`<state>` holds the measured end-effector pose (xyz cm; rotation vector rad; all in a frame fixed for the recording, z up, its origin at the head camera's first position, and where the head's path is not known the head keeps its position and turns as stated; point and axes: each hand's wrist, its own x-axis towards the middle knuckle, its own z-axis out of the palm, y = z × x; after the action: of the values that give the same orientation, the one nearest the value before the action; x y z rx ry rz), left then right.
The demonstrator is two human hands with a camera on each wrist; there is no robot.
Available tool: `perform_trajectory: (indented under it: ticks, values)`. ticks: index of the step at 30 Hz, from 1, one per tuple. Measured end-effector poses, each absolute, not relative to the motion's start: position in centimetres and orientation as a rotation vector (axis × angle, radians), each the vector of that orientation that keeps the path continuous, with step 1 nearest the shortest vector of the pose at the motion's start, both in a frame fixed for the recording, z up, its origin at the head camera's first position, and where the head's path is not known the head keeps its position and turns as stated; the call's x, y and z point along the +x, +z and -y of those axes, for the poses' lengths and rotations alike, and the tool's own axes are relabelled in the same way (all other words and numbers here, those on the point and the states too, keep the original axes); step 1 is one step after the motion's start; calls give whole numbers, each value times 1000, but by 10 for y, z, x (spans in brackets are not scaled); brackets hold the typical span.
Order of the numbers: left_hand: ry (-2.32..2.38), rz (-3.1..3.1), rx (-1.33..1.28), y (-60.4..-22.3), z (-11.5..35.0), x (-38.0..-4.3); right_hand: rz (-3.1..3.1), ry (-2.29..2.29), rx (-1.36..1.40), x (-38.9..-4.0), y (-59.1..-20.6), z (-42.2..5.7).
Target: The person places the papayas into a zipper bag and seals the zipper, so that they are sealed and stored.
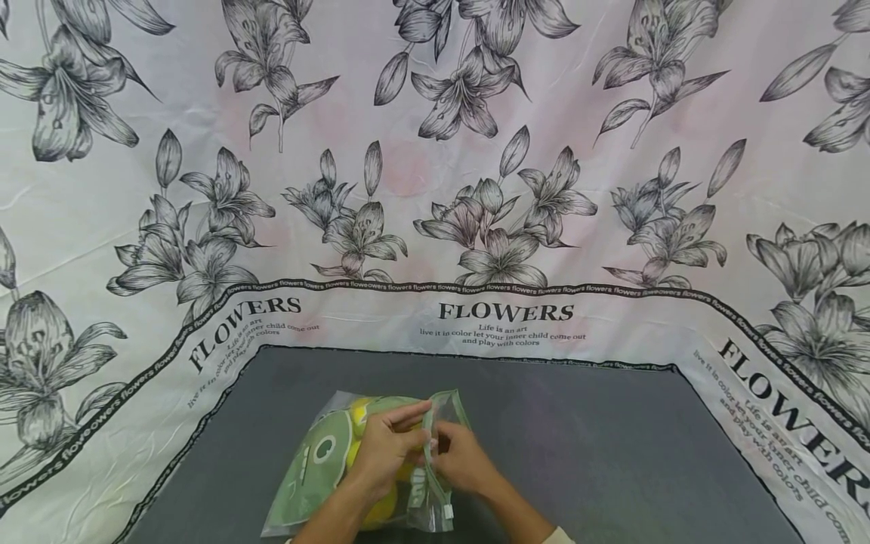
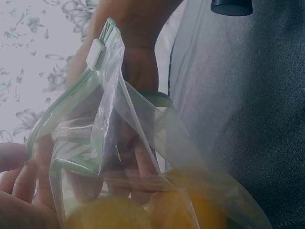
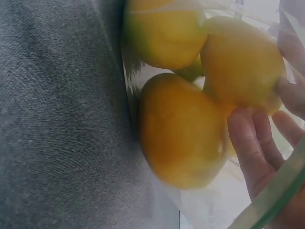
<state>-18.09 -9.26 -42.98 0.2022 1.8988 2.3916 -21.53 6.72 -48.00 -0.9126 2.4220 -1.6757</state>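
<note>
A clear zip bag [image 1: 313, 483] with green printing and a green-edged mouth lies on the grey table. Inside are several yellow-orange oval fruits [image 3: 183, 131] that look like mangoes. My left hand [image 1: 381, 449] grips one side of the bag's mouth, index finger stretched along the edge. Opposite it, my right hand [image 1: 465, 457] pinches the other side with curled fingers. The white zip slider [image 1: 447, 511] sits at the near end of the mouth. In the right wrist view, fingers [image 3: 245, 138] show against the fruit, behind the green zip strip [image 3: 279, 193].
The grey tabletop [image 1: 598, 446] stretches right of the bag. A white cloth [image 1: 503, 219] printed with black flowers hangs behind and frames the table. A dark cylindrical object [image 2: 232, 6] shows at the top of the left wrist view.
</note>
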Motion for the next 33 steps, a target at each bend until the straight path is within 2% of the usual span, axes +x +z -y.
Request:
perform_trajectory:
  ticks: [18,33]
  values:
    - [2424,-1883,215,-431,93,-181,-2416,-1663,-829,-224,-478,-56]
    - [2362,-1964,201,-432,89,-179,-2318,-1793,-874,-222,-480,-88]
